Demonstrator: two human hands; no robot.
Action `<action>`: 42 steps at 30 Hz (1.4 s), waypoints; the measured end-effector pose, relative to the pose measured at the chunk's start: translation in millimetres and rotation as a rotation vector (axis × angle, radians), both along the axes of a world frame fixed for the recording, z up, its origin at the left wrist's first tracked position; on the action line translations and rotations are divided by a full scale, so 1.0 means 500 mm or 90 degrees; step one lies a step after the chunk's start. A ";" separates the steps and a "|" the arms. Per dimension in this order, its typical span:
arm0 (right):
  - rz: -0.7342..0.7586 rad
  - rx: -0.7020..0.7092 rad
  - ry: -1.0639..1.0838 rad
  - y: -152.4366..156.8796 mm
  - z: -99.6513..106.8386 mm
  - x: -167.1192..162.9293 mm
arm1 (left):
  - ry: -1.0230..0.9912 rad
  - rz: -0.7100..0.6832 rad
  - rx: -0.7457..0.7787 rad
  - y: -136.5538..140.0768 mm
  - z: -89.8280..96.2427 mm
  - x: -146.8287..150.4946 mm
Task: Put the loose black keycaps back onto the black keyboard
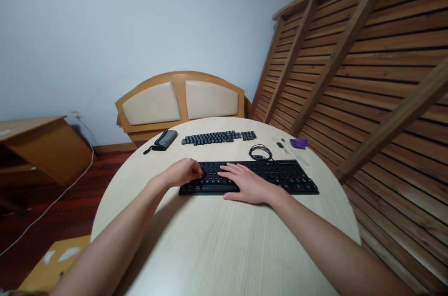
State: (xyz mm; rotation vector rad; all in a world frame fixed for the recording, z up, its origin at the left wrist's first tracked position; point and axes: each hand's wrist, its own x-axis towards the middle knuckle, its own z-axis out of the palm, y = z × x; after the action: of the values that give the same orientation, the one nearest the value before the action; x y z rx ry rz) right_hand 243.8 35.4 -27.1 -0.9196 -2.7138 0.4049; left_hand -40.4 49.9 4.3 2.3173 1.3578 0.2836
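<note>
Judge the black keyboard [284, 177] on the bench [210, 244] light, stiff, best held by its ends. See left hand [185, 171] with fingers narrow, grasp impossible to tell; right hand [251, 186], fingers spread.

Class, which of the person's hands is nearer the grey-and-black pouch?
Left: the left hand is at the left end of the keyboard, right of the pouch; the right hand lies farther right, over the middle.

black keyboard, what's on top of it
The right hand, spread, lies over the middle of the black keyboard; the left hand, fingers bent, is at its left end. Whatever lies beneath them is covered, and whether the left hand holds anything cannot be told.
</note>
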 end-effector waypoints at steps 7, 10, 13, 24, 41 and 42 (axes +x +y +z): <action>-0.003 0.008 -0.006 0.000 0.001 0.000 | -0.020 -0.020 -0.021 0.008 -0.007 -0.004; -0.002 0.007 -0.005 -0.001 0.002 -0.001 | -0.043 -0.030 -0.033 0.008 -0.012 -0.009; 0.000 0.008 -0.008 -0.002 0.004 -0.001 | -0.070 -0.035 -0.038 0.008 -0.017 -0.016; 0.004 -0.008 -0.002 0.000 0.003 0.001 | -0.097 0.182 0.193 0.142 -0.069 -0.069; 0.004 -0.009 0.001 -0.002 0.002 0.002 | 0.044 0.234 0.226 0.230 -0.124 -0.078; 0.004 -0.008 0.000 -0.002 0.002 0.001 | 0.046 0.236 0.229 0.226 -0.124 -0.078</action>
State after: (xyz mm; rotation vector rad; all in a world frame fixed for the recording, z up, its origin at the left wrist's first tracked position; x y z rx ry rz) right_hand 244.6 34.3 -26.2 -0.9139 -2.7172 0.4233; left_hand -79.5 163.0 -57.6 2.3544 1.9066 0.6063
